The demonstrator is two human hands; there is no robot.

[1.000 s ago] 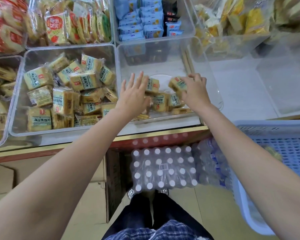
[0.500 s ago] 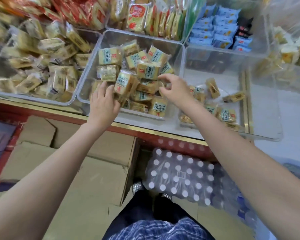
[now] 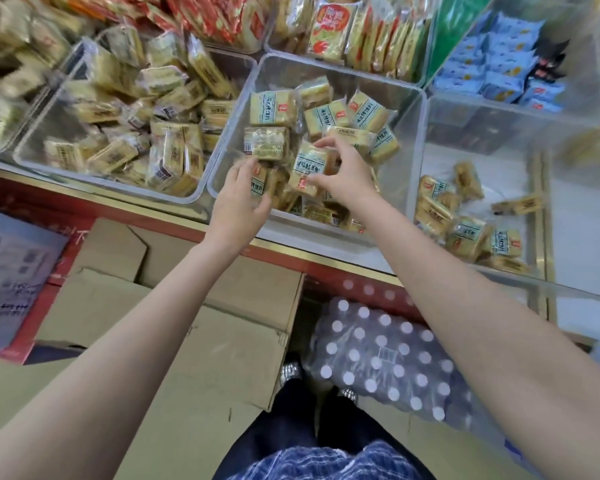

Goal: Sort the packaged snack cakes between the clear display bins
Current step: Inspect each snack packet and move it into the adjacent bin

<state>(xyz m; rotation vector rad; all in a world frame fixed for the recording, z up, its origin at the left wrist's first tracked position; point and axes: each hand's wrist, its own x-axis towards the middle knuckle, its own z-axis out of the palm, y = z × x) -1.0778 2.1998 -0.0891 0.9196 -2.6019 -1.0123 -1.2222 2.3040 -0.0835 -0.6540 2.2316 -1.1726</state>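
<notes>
right hand (image 3: 347, 174): fingers pinch one snack cake (image 3: 309, 169) by its edges, raised over the pile in the middle bin (image 3: 409, 140)
left hand (image 3: 239, 199): at the near wall of the same bin, thumb and fingers curled round a second cake (image 3: 258, 181) (partly hidden by the hand)
right bin (image 3: 482, 133): few cakes (image 3: 465, 216), lying loose on its floor, mostly at the near side
left bin (image 3: 35, 147): heaped packs (blurred)
under the surface: cardboard boxes (image 3: 194, 327), wrapped bottle pack (image 3: 381, 355)
</notes>
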